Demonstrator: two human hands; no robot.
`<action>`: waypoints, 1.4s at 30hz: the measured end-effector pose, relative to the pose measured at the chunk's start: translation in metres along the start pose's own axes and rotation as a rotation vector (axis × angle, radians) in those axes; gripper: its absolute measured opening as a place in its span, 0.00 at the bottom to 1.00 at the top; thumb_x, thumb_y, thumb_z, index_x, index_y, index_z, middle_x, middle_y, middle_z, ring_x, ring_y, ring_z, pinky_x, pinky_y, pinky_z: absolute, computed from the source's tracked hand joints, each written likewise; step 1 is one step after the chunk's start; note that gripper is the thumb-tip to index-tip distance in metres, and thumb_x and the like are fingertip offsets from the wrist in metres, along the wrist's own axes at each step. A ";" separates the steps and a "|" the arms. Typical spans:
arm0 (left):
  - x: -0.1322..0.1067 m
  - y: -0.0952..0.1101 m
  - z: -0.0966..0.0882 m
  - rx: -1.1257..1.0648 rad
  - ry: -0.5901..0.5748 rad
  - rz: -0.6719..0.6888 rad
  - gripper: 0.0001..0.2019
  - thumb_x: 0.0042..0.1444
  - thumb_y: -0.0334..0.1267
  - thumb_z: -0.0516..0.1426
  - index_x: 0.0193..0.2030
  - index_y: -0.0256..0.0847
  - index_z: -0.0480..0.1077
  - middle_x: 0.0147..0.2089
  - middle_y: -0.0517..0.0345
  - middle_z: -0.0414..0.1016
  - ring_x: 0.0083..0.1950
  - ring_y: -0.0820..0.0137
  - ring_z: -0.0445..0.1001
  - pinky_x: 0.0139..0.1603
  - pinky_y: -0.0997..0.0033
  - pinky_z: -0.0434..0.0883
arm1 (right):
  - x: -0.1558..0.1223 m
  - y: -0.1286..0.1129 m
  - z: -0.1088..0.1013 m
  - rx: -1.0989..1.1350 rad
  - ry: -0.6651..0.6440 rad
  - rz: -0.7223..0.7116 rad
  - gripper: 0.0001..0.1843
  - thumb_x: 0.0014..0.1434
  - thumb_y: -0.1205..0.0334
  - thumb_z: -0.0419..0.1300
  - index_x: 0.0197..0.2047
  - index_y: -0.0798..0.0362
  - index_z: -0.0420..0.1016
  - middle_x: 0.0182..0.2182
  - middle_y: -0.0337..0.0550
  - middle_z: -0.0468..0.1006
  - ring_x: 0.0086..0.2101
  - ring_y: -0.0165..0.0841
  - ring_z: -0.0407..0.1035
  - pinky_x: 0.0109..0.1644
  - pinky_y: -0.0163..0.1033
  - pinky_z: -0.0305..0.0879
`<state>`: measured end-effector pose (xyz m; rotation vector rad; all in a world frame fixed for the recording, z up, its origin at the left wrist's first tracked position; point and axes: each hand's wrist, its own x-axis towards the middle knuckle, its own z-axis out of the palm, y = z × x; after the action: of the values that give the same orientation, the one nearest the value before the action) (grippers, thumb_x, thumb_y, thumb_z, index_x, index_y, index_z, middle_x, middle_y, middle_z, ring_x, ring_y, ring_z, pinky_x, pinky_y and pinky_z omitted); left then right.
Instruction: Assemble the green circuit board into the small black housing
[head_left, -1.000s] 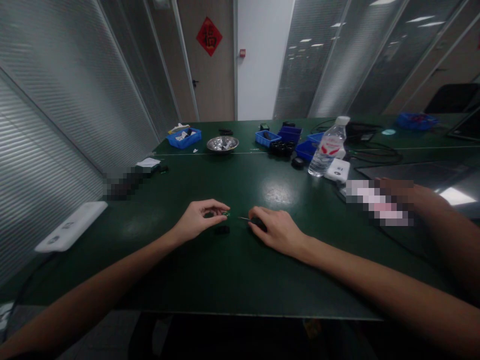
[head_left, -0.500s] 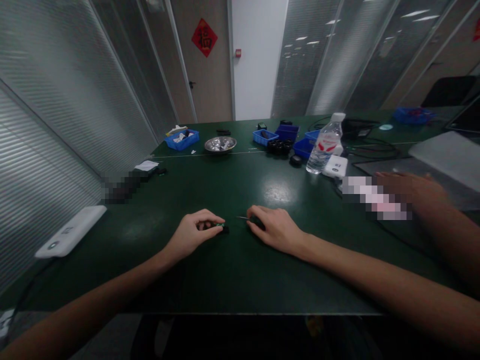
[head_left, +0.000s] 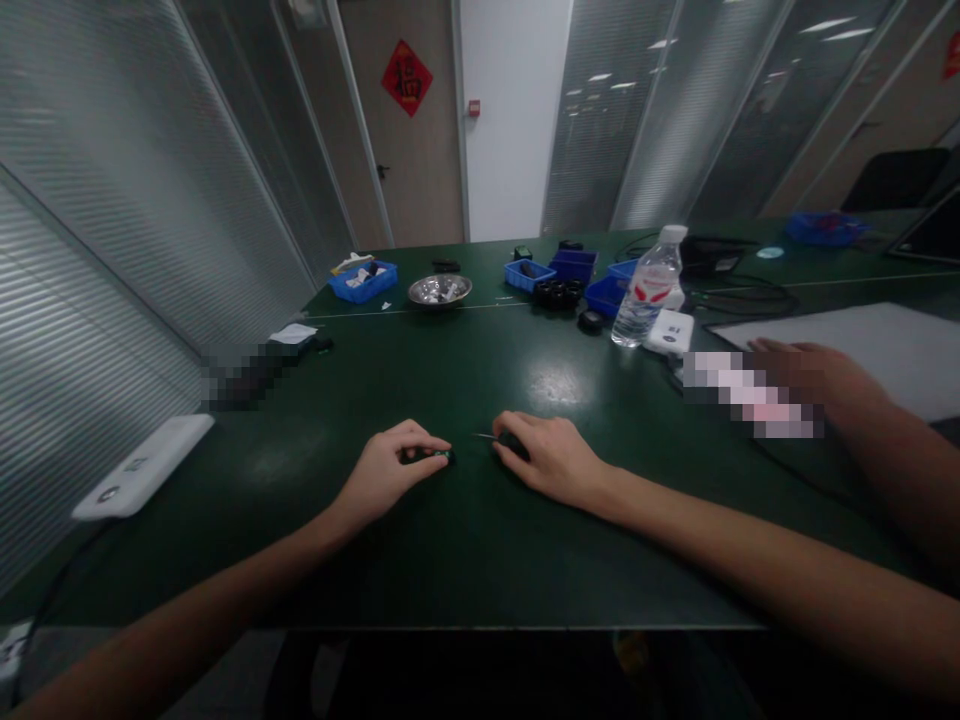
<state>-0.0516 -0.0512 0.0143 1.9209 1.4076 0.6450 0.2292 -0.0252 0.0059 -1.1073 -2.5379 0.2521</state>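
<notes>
My left hand [head_left: 386, 465] rests near the middle of the green table, thumb and fingers pinched on a small black piece with a bit of green [head_left: 444, 456]. Most of that piece is hidden by the fingers, so its kind is unclear. Just to the right, my right hand [head_left: 551, 455] is closed around the dark handle of a screwdriver [head_left: 513, 444]. Its thin metal shaft points left towards the piece, with a gap between them.
A water bottle [head_left: 649, 285] stands right of centre beside a white device [head_left: 670, 332]. Farther back are a metal bowl [head_left: 440, 306] and blue trays [head_left: 364, 284]. A white power bank-like box [head_left: 146, 465] lies left. Another person's hand [head_left: 825, 380] rests at right by a pale sheet [head_left: 892, 340].
The small piece in my left hand has turned slightly, showing less of itself. My right hand stays in place. At right, the pale sheet by the other person's hand now lies flatter.
</notes>
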 end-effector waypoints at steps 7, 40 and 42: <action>-0.001 -0.005 0.000 -0.010 0.027 -0.009 0.15 0.60 0.48 0.63 0.50 0.46 0.81 0.45 0.54 0.76 0.38 0.66 0.70 0.37 0.67 0.66 | 0.001 -0.001 -0.003 0.028 -0.013 0.005 0.09 0.70 0.58 0.55 0.51 0.49 0.67 0.40 0.40 0.78 0.32 0.31 0.70 0.34 0.37 0.57; 0.006 -0.008 -0.004 0.004 0.044 0.128 0.15 0.64 0.44 0.60 0.56 0.46 0.74 0.53 0.54 0.77 0.46 0.65 0.76 0.47 0.63 0.74 | -0.028 -0.036 -0.017 -0.078 -0.046 0.117 0.15 0.69 0.48 0.54 0.55 0.40 0.71 0.42 0.41 0.79 0.41 0.41 0.71 0.39 0.47 0.66; 0.008 -0.009 -0.006 -0.060 0.034 0.132 0.15 0.65 0.43 0.59 0.57 0.47 0.74 0.56 0.53 0.76 0.54 0.63 0.75 0.55 0.60 0.75 | -0.044 -0.020 -0.044 -0.115 -0.041 0.157 0.20 0.69 0.46 0.54 0.59 0.43 0.70 0.45 0.48 0.78 0.46 0.48 0.68 0.41 0.55 0.65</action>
<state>-0.0593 -0.0405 0.0118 1.9754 1.2755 0.7770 0.2605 -0.0699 0.0412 -1.3607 -2.5310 0.1720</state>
